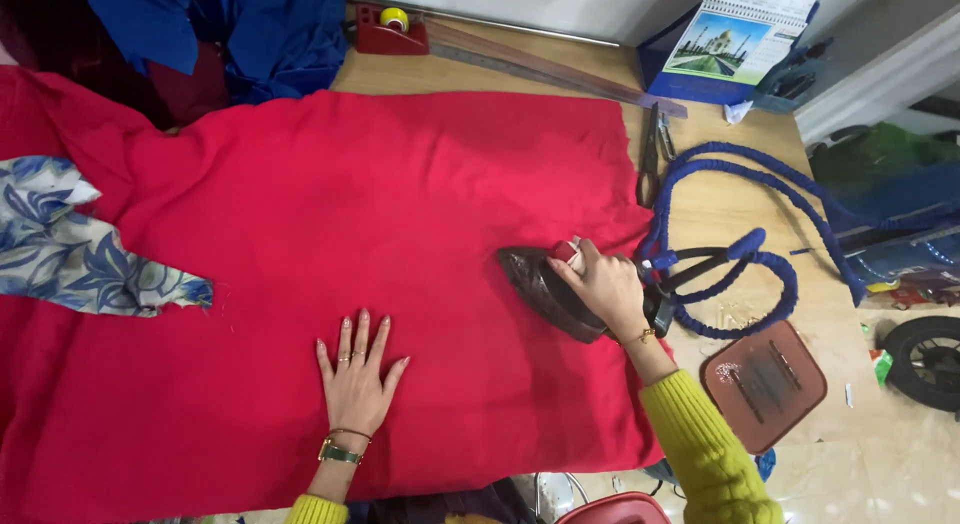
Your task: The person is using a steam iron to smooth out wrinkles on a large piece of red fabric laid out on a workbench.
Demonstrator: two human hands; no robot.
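A large red cloth [330,214] lies spread over the wooden table [720,199]. My left hand [358,374] rests flat on the cloth near its front edge, fingers apart, holding nothing. My right hand [602,284] grips the handle of a dark clothes iron [535,284], which sits on the right part of the cloth with its tip pointing left. A blue braided cord [735,249] loops away from the iron's back end across the table.
A blue floral fabric piece [70,249] lies on the cloth at left. Blue fabric [250,29] is heaped at the back left. A red tape dispenser [390,29], long ruler [560,74], scissors [650,154], calendar [735,39] and brown iron rest [765,384] surround it.
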